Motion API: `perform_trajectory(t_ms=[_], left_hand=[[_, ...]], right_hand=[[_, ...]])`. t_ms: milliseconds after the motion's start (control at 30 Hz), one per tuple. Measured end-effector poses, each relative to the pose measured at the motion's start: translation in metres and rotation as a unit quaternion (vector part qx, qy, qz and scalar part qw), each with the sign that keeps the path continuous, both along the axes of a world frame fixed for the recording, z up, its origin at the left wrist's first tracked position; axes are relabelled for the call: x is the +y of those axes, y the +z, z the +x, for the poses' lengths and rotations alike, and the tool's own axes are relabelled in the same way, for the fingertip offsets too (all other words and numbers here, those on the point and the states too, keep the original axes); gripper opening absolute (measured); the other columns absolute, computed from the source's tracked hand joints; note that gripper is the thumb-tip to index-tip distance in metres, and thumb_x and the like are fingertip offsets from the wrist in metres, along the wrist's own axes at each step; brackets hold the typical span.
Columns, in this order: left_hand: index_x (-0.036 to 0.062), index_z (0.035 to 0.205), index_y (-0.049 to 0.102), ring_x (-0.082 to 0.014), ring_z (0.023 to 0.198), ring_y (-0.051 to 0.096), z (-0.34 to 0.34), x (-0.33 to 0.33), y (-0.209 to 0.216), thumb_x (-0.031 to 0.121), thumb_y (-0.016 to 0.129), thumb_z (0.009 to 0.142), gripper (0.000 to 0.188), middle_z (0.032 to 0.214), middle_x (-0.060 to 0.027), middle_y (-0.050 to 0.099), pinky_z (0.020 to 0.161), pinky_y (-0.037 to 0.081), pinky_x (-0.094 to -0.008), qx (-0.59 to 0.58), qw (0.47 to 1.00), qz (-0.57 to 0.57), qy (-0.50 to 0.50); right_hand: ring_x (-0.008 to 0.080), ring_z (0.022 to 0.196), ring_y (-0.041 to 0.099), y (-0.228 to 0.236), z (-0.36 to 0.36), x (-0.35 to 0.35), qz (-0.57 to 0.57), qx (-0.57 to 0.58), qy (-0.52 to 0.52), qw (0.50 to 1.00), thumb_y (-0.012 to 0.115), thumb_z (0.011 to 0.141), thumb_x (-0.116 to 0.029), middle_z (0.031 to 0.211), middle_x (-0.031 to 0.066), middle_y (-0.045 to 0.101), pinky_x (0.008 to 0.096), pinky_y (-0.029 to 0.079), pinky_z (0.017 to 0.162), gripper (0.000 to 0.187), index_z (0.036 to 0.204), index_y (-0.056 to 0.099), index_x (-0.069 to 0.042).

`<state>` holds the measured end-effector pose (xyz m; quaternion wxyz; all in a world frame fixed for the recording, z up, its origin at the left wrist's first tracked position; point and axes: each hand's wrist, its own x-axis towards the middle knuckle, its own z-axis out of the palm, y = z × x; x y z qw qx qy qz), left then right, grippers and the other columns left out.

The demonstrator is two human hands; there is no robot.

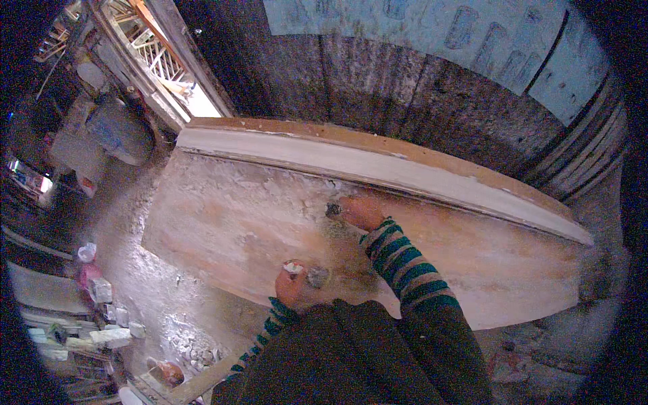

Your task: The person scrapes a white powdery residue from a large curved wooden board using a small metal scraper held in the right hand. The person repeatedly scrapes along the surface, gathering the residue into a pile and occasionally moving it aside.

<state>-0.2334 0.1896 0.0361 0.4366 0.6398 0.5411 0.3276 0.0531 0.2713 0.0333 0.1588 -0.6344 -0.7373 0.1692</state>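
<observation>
A broad wooden table-like panel (223,216), smeared with whitish dust or paste over orange-brown wood, lies in front of me. My right hand (364,212) rests low over its far half, fingers closed at a small dark piece (333,209) whose kind I cannot make out. Nearer to me, my left hand (289,287) is curled round a small whitish piece (293,268), also too blurred to name. A greyish round lump or patch (317,277) lies just right of that hand. Both forearms wear green-and-beige striped cuffs.
A long white-faced board with a brown top edge (364,159) runs along the panel's far side. Behind it stands a stained wall (378,81), pale blue above. A bright doorway (169,67) opens at the far left. White blocks (111,336) and rubble lie on the left floor.
</observation>
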Motion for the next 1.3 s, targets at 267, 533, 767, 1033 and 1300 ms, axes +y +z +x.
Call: perform_trajectory(t_ms=[267,533,767,1033,1300], left_hand=[[0.0054,0.092,0.058,-0.0224,0.074,0.06,0.005,-0.001,0.005,0.024,0.061,0.082,0.021,0.081,-0.0094,0.062,0.068,0.047,-0.0326,0.022,0.999,-0.003,0.03],[0.005,0.093,0.059,-0.0222,0.076,0.061,0.005,0.002,0.001,0.024,0.062,0.081,0.023,0.082,-0.0108,0.063,0.068,0.047,-0.0333,0.042,0.999,-0.022,0.022],[0.0058,0.088,0.051,-0.0208,0.076,0.063,0.009,0.006,0.002,0.005,0.054,0.082,0.007,0.079,-0.0092,0.062,0.067,0.053,-0.0346,-0.043,0.998,-0.044,0.006],[0.0059,0.093,0.057,-0.0163,0.074,0.06,0.003,0.0,-0.003,0.019,0.063,0.081,0.019,0.08,-0.006,0.063,0.068,0.047,-0.0301,-0.03,0.996,-0.076,0.024],[0.0065,0.09,0.059,-0.0209,0.073,0.061,0.002,0.004,-0.005,0.024,0.062,0.082,0.02,0.078,-0.0078,0.063,0.066,0.047,-0.0331,0.027,0.999,0.013,0.012]], right_hand=[[0.0349,0.063,0.056,0.046,0.067,-0.104,-0.089,-0.077,-0.14,0.983,0.064,0.072,-0.038,0.067,0.0138,0.057,0.0445,0.042,0.056,0.031,0.073,0.055,-0.009],[0.0353,0.064,0.057,-0.004,0.054,-0.115,-0.011,-0.012,-0.13,0.991,0.063,0.073,-0.04,0.066,0.0133,0.057,0.0431,0.043,0.055,0.034,0.07,0.051,-0.008],[0.0342,0.061,0.057,0.002,0.056,-0.113,-0.016,-0.031,-0.139,0.99,0.063,0.072,-0.042,0.064,0.0132,0.058,0.0424,0.043,0.054,0.036,0.069,0.053,-0.008],[0.0337,0.064,0.058,0.002,0.068,-0.135,-0.054,0.018,-0.193,0.98,0.064,0.07,-0.038,0.068,0.0144,0.06,0.0433,0.045,0.057,0.031,0.069,0.055,-0.008],[0.0329,0.064,0.058,-0.002,0.03,-0.07,0.029,0.024,-0.145,0.989,0.065,0.069,-0.038,0.067,0.0125,0.059,0.0435,0.043,0.056,0.032,0.068,0.054,-0.008]])
